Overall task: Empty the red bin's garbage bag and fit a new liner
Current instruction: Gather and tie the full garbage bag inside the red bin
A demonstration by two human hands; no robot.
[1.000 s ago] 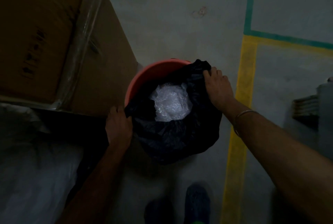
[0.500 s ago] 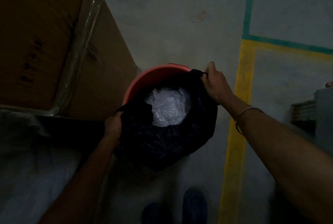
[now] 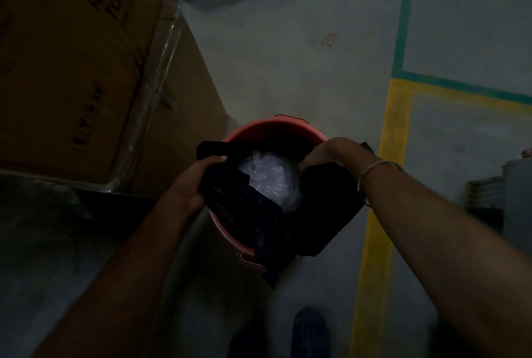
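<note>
red bin (image 3: 267, 130) with black garbage bag (image 3: 259, 222) of clear plastic (image 3: 270, 179), left hand (image 3: 195, 182) and right hand (image 3: 325, 153) clenched on bag edges

— Where does the camera sit?
— Up on the person's head; it looks almost straight down at the grey floor (image 3: 288, 69); both arms reach in from the bottom edge.
— How near is it?
— Near; the red bin (image 3: 267, 133) sits in the middle, about an arm's reach below; the person's shoe (image 3: 311, 331) shows at the bottom edge.
— Is there another view?
— No; only this one wide view, so nothing is shared; a cardboard box (image 3: 66, 55) fills the top left, and a yellow floor line (image 3: 385, 184) runs down the right.
</note>
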